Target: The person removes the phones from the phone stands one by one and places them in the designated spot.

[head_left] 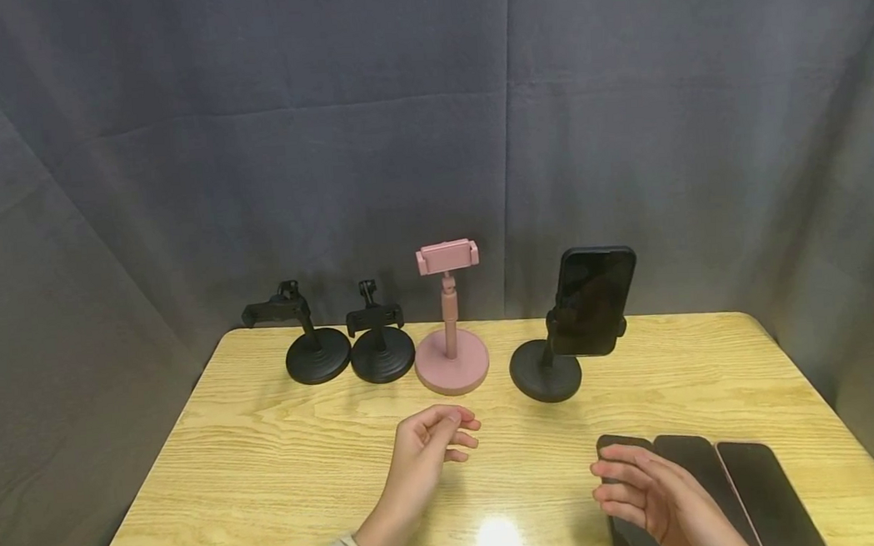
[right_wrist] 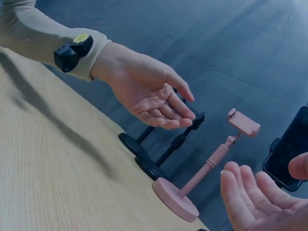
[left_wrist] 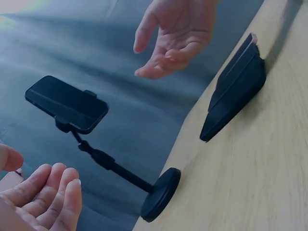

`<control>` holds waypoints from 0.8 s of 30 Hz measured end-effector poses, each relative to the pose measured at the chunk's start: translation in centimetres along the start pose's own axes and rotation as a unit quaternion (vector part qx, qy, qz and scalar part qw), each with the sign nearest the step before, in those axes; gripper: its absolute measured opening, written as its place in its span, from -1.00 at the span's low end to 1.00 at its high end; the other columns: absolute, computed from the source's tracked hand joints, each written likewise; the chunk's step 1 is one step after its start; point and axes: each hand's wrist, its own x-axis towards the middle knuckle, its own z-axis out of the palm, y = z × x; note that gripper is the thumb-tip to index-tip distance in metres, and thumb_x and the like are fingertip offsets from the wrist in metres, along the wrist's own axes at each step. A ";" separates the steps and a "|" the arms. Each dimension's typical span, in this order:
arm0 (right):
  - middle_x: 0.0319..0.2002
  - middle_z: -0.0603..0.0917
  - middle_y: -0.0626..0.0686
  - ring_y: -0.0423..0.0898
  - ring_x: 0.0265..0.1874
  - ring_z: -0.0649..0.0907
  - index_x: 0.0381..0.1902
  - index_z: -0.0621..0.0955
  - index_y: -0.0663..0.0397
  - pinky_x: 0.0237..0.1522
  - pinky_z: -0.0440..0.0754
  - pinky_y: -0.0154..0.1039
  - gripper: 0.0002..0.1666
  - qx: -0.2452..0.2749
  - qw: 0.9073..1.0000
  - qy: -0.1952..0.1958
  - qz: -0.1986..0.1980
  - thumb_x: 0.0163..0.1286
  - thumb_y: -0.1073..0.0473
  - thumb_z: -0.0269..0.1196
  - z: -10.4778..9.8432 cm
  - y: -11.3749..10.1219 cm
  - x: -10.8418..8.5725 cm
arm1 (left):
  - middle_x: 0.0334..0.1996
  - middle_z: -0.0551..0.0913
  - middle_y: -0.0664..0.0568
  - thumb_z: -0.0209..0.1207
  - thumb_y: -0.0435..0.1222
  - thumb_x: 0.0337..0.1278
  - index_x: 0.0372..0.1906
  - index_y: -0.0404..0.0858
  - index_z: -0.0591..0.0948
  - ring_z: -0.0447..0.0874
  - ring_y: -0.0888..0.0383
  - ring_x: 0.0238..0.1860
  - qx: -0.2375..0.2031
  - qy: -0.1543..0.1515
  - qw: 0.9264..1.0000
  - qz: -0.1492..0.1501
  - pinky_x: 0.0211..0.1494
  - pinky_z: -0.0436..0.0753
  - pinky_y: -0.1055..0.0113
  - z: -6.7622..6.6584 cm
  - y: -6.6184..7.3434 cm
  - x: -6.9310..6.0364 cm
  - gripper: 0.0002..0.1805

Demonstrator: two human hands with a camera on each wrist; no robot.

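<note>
My left hand [head_left: 425,449] hovers over the middle of the table, its fingers loosely bent with nothing in them. To the right, my right hand [head_left: 664,493] hangs above a row of dark phones [head_left: 769,486], fingers relaxed and holding nothing. From the left wrist view, a gap shows between the right hand [left_wrist: 180,36] and those phones [left_wrist: 236,82]. A black phone [head_left: 596,301] sits tilted in the clamp of a black stand [head_left: 546,372] at the back right. Beyond my left hand stands a pink phone stand [head_left: 452,362] with a bare clamp.
Two black phone stands, one at the far left [head_left: 318,355] and one beside the pink stand [head_left: 382,356], hold no phones. All stand near the back edge of the wooden table [head_left: 269,467]. A grey curtain [head_left: 399,142] hangs behind and at both sides.
</note>
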 end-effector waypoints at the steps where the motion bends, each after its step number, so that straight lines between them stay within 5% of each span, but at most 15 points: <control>1: 0.23 0.67 -0.08 -0.14 0.16 0.68 0.32 0.54 -0.11 0.30 0.60 -0.25 -0.27 0.001 1.000 0.001 0.001 0.71 0.14 -0.58 -0.1 0.0 0.0 | -0.13 0.73 -0.31 0.02 -0.28 0.54 -0.05 -0.55 0.62 0.73 0.28 -0.32 0.001 -0.003 1.000 0.000 -0.24 0.71 0.49 0.2 -0.1 0.0 -0.65; 13: 0.23 0.66 -0.13 -0.17 0.24 0.64 0.25 0.58 -0.10 0.36 0.54 -0.30 -0.28 0.030 0.999 0.043 0.002 0.72 0.11 -0.55 -1.1 -0.2 0.0 | -0.11 0.73 -0.31 0.04 -0.24 0.53 -0.06 -0.47 0.65 0.76 0.17 -0.25 0.008 -0.018 1.000 0.010 -0.21 0.73 0.46 1.7 -0.4 0.8 -0.66; 24: 0.15 0.70 -0.17 -0.20 0.20 0.67 0.14 0.61 -0.22 0.33 0.58 -0.28 -0.48 -0.008 0.982 0.186 0.021 0.73 -0.06 -0.31 -0.8 -0.8 0.5 | -0.12 0.73 -0.32 0.03 -0.25 0.54 -0.06 -0.47 0.65 0.80 0.03 -0.23 0.014 -0.020 0.999 0.033 -0.14 0.77 0.37 2.7 -0.3 2.3 -0.67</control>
